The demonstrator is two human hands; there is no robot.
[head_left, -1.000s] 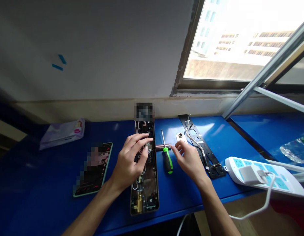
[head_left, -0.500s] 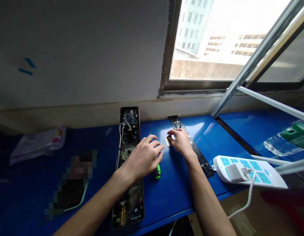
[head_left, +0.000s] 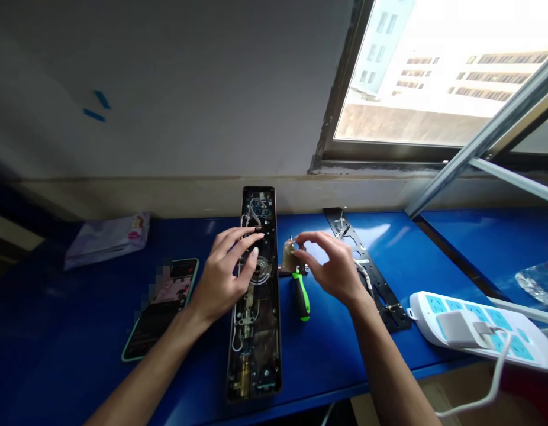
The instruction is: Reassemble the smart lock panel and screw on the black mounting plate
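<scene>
Two bare hands work over glossy blue surface [head_left: 79,331] under window. Long black opened lock housing with exposed wiring [head_left: 255,307] lies lengthwise at centre; left hand [head_left: 225,275] rests on it, fingers spread loose, gripping nothing. Black perforated metal strip [head_left: 371,278] lies to right. Right hand [head_left: 334,266] pinches small brass-coloured metal plate [head_left: 289,255], raised just beside housing. Green-handled screwdriver [head_left: 302,294] lies below plate.

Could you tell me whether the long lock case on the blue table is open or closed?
Open. The lock case lies flat with no cover on it, so its wires, circuit board and brass parts show. The left hand rests on it.
</scene>
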